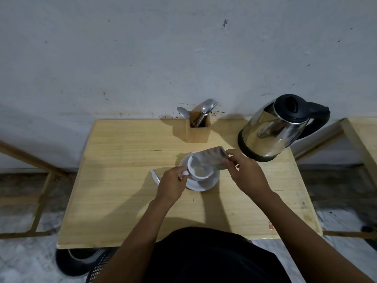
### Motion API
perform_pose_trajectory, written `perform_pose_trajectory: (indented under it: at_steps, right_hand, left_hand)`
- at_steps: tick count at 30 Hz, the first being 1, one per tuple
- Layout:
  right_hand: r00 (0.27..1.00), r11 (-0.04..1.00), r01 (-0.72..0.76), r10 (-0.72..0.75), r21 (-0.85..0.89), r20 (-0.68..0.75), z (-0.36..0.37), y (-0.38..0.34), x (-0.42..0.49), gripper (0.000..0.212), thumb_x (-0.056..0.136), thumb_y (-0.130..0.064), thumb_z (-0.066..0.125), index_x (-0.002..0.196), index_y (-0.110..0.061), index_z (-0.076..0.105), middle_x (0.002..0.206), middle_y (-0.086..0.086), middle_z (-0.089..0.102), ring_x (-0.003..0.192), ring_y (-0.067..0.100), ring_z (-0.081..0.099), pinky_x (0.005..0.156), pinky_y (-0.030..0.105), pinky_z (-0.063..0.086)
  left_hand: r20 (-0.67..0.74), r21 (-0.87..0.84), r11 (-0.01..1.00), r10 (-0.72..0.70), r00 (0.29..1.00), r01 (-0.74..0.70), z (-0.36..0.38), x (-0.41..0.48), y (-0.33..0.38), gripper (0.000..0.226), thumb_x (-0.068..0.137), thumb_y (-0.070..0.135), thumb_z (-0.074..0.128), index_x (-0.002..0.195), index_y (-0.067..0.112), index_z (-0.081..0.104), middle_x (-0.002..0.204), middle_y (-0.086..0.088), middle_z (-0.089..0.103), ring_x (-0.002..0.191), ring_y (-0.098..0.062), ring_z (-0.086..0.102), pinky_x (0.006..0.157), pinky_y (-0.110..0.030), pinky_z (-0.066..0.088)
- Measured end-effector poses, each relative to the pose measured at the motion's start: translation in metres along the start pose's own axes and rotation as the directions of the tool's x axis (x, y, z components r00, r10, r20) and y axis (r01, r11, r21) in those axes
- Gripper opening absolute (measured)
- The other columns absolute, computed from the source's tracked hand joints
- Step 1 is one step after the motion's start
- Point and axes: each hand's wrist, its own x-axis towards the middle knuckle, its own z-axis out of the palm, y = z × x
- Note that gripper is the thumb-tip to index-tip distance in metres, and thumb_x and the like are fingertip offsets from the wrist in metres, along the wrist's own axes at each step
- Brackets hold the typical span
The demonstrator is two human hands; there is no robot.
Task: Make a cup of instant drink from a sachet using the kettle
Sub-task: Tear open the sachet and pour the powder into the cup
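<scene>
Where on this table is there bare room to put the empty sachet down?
The widest bare patch of table lies left of the saucer and cutlery holder. The near edge between both arms is free too. It is crowded around the cup, sachet and kettle.

A plain home corner used for making drinks: a small pale wooden desk (pixel 122 180) pushed against a scuffed, stained whitewashed wall (pixel 142 58), a steel electric kettle with black lid (pixel 279 127), a wooden box of metal spoons and forks (pixel 199 127), worn speckled stone floor (pixel 24 258).
</scene>
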Motion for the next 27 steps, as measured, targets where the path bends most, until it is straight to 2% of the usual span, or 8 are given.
perform_pose_trajectory:
  at_steps: [2, 7, 11, 14, 17, 20, 24, 27]
  right_hand:
    - [0.997, 0.997, 0.059, -0.061, -0.057, -0.040, 0.001, 0.000, 0.003, 0.019, 0.095, -0.024, 0.061, 0.113, -0.024, 0.065, 0.089, -0.004, 0.072, 0.079, 0.018, 0.063, 0.066, 0.036, 0.052]
    - [0.977, 0.977, 0.199, -0.204, -0.083, -0.068, 0.001, -0.002, 0.013, 0.012, 0.090, -0.020, 0.068, 0.101, -0.020, 0.073, 0.087, -0.009, 0.064, 0.067, 0.001, 0.051, 0.060, 0.025, 0.045]
    - [0.960, 0.960, 0.273, -0.276, -0.063, -0.041, -0.005, -0.004, 0.021, 0.015, 0.089, -0.018, 0.069, 0.102, -0.014, 0.076, 0.085, -0.004, 0.065, 0.068, 0.007, 0.056, 0.064, 0.026, 0.046]
    - [0.971, 0.970, 0.240, -0.239, -0.036, 0.020, -0.009, -0.004, 0.026, 0.018, 0.092, -0.020, 0.066, 0.107, -0.015, 0.075, 0.088, -0.007, 0.062, 0.074, 0.010, 0.058, 0.066, 0.026, 0.047]
    - [0.968, 0.967, 0.249, -0.249, -0.048, 0.009, -0.010, -0.005, 0.029, 0.018, 0.091, -0.019, 0.067, 0.107, -0.015, 0.074, 0.086, -0.010, 0.062, 0.075, 0.012, 0.057, 0.068, 0.031, 0.049]
    - [0.976, 0.976, 0.212, -0.213, -0.048, -0.032, -0.013, -0.009, 0.031, 0.017, 0.087, -0.022, 0.072, 0.104, -0.020, 0.070, 0.076, -0.022, 0.056, 0.074, 0.008, 0.053, 0.070, 0.027, 0.044]
    - [0.975, 0.975, 0.213, -0.216, -0.064, -0.053, -0.016, -0.011, 0.032, 0.008, 0.084, -0.023, 0.075, 0.090, -0.021, 0.070, 0.072, -0.025, 0.054, 0.072, 0.005, 0.051, 0.068, 0.026, 0.043]
    - [0.965, 0.969, 0.236, -0.243, -0.078, -0.102, -0.017, -0.016, 0.030, 0.015, 0.082, -0.020, 0.077, 0.095, -0.017, 0.070, 0.074, -0.021, 0.057, 0.069, 0.010, 0.054, 0.068, 0.030, 0.046]
  left_hand:
    - [-0.001, -0.013, 1.000, -0.009, 1.000, 0.009, 0.001, 0.001, 0.000, 0.020, 0.090, 0.012, 0.058, 0.106, 0.014, 0.070, 0.090, -0.007, 0.071, 0.073, -0.021, 0.061, 0.072, -0.035, 0.050]
    - [0.014, -0.030, 1.000, 0.002, 1.000, -0.001, 0.002, 0.003, -0.002, 0.016, 0.090, 0.008, 0.057, 0.098, 0.009, 0.071, 0.090, -0.014, 0.071, 0.083, -0.029, 0.064, 0.077, -0.039, 0.051]
    - [0.010, -0.044, 0.999, 0.005, 1.000, -0.005, 0.002, 0.003, -0.004, 0.018, 0.089, 0.006, 0.057, 0.100, 0.010, 0.071, 0.091, -0.010, 0.070, 0.086, -0.025, 0.064, 0.079, -0.035, 0.051]
    - [0.015, -0.063, 0.998, 0.009, 1.000, -0.008, 0.002, 0.004, -0.005, 0.018, 0.089, 0.007, 0.057, 0.100, 0.012, 0.071, 0.090, -0.009, 0.070, 0.085, -0.024, 0.063, 0.077, -0.033, 0.050]
    - [0.012, -0.055, 0.998, 0.019, 1.000, -0.018, 0.003, 0.005, -0.007, 0.018, 0.089, 0.006, 0.059, 0.101, 0.011, 0.071, 0.092, -0.007, 0.069, 0.086, -0.020, 0.062, 0.073, -0.017, 0.044]
    - [0.005, -0.042, 0.999, 0.031, 1.000, -0.031, 0.003, 0.006, -0.009, 0.019, 0.089, 0.007, 0.059, 0.104, 0.010, 0.070, 0.093, -0.001, 0.067, 0.086, -0.014, 0.060, 0.070, -0.006, 0.039]
    - [0.007, -0.049, 0.998, 0.037, 0.999, -0.037, 0.003, 0.009, -0.010, 0.019, 0.089, 0.006, 0.060, 0.105, 0.008, 0.070, 0.095, -0.004, 0.069, 0.087, -0.017, 0.062, 0.072, -0.013, 0.044]
    - [0.006, -0.036, 0.999, 0.035, 0.999, -0.034, 0.004, 0.010, -0.012, 0.020, 0.089, 0.007, 0.060, 0.105, 0.009, 0.070, 0.096, -0.003, 0.068, 0.086, -0.016, 0.060, 0.070, -0.010, 0.042]
